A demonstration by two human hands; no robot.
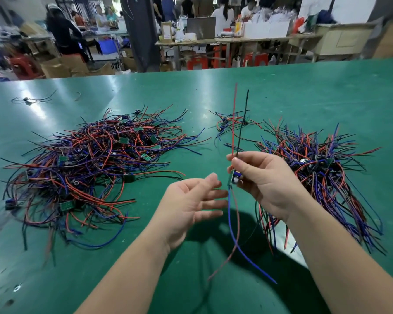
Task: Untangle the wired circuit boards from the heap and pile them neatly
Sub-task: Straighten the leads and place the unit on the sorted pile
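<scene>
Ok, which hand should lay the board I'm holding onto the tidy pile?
Right. The right hand holds the board by its fingers, and the tidy pile lies just beside it on that side. The left hand is open and empty, nearer the tangled heap.

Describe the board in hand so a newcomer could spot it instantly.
On the green table, look between the tangled heap on the left and the tidier pile on the right. There the right hand pinches one small board. Alone among the boards it is lifted clear, red and black wires standing up, blue and red wires hanging down.
</scene>
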